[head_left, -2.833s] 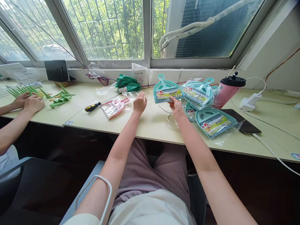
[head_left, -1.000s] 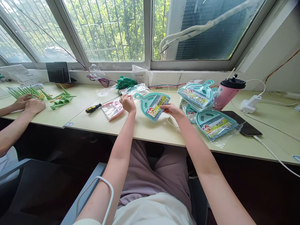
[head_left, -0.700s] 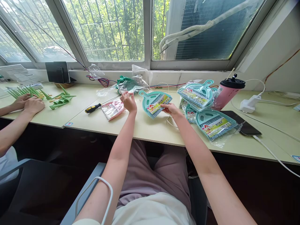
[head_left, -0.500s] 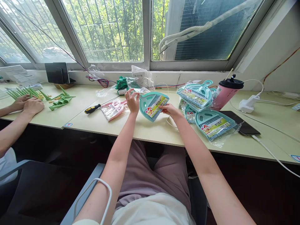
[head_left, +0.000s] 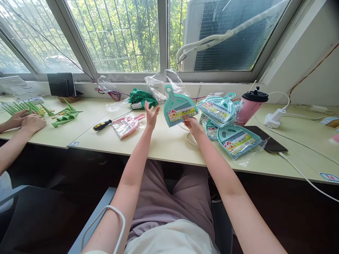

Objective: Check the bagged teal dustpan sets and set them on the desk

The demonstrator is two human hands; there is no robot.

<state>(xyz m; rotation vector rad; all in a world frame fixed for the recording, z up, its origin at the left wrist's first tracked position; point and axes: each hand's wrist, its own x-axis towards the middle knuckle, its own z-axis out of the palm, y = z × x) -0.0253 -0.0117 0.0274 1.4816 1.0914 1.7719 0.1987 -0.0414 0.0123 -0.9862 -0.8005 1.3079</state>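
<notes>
Head view: right hand (head_left: 193,124) pinches teal dustpan set (head_left: 180,107) above table (head_left: 169,148), handle up-left toward window, long axis tilted, brush edge lower right. Left hand (head_left: 152,115) empty, fingers spread. Teal stack (head_left: 218,108) crowds right side.

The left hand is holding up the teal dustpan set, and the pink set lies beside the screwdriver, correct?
Not quite: the right hand holds up the teal dustpan set, as the head view shows; the left hand is open. The pink set does lie beside the screwdriver.
</notes>
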